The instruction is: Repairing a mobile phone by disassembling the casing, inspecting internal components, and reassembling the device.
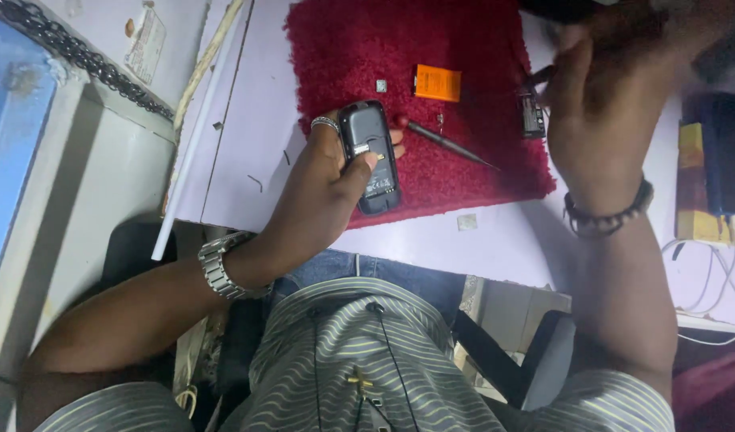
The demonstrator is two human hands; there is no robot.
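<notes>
The person's left hand (323, 180) holds a small dark mobile phone (370, 156) with its back cover off, over the near edge of a deep red mat (463, 40) that lies on a pale lilac worktop (247, 144). The fingers (395, 136) wrap behind the phone while the thumb presses on the open back near the card slot; a silver ring sits on one finger and a metal watch (222, 268) circles the wrist. The right hand (603, 104) is raised over the far right side of the mat, blurred, with a beaded bracelet (607, 218) at the wrist; its fingers seem curled around something dark, but what it is cannot be told. On the mat lie an orange battery (437, 82), a thin screwdriver (447, 144) just right of the phone, and a small dark part (531, 112) beside the right hand. A yellow and dark box (707, 172) stands at the worktop's right edge.
</notes>
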